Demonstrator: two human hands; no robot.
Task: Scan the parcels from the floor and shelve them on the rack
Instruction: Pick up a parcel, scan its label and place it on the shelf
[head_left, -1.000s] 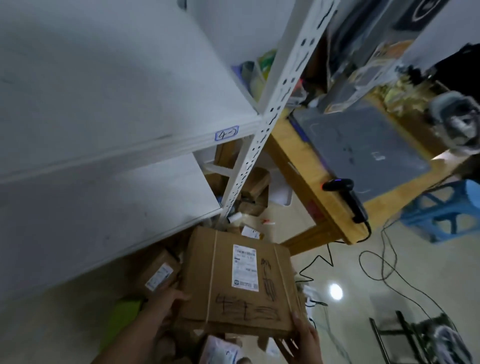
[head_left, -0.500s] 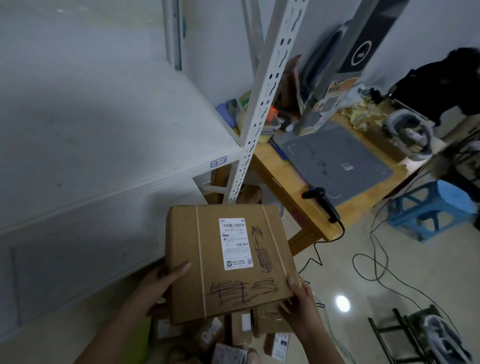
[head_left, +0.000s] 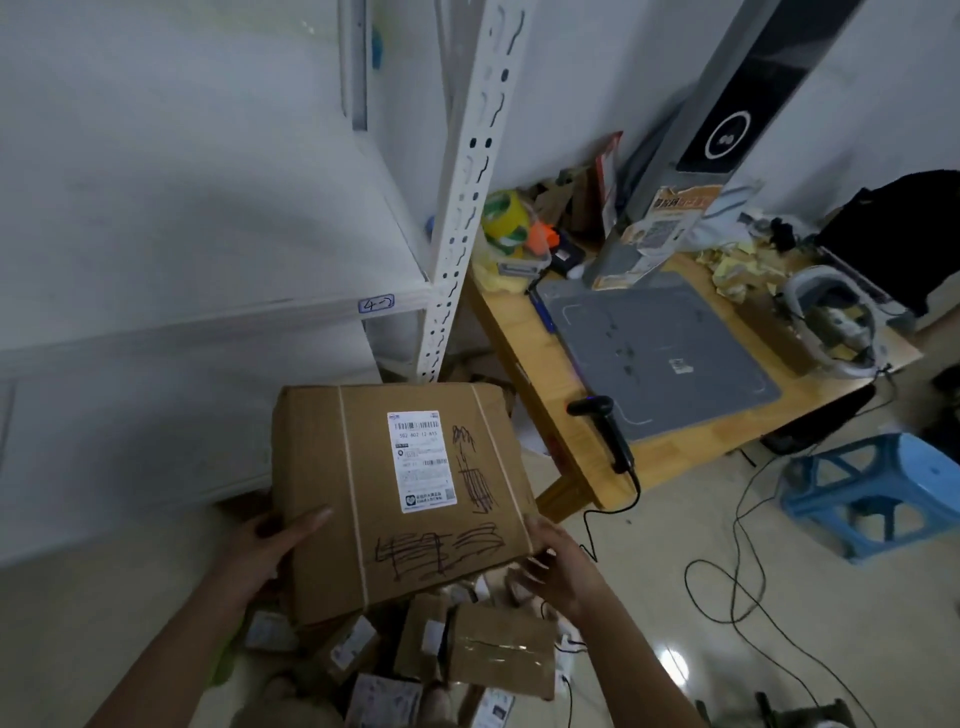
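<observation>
The left hand (head_left: 265, 545) grips the box (head_left: 322, 452) by its left edge, thumb flat on top, fingers hidden beneath. The right hand (head_left: 561, 566) pinches its near right corner, fingers blurred below. The box is held label-up above the floor parcels (head_left: 498, 654), before the rack (head_left: 457, 208).

Small parcel depot, white slotted rack (head_left: 457, 208), barcode scanner (head_left: 605, 431) on wooden desk (head_left: 561, 431), floor parcels (head_left: 498, 652)

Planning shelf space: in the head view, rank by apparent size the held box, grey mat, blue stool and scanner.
1. held box, though nearest the camera.
2. grey mat.
3. blue stool, cropped, so unsure against mat.
4. scanner.
</observation>
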